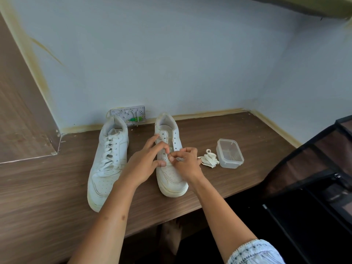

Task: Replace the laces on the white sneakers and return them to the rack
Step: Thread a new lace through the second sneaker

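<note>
Two white sneakers sit toes toward us on the wooden tabletop (pixel 219 130). The left sneaker (pixel 107 161) is laced; the right sneaker (pixel 170 168) shows bare eyelets. Left hand (pixel 144 162) rests on it, fingers spread. Right hand (pixel 187 162) pinches a lace end at the lower eyelets. A bundled lace (pixel 208 160) lies beside a clear plastic container (pixel 229 153).
</note>
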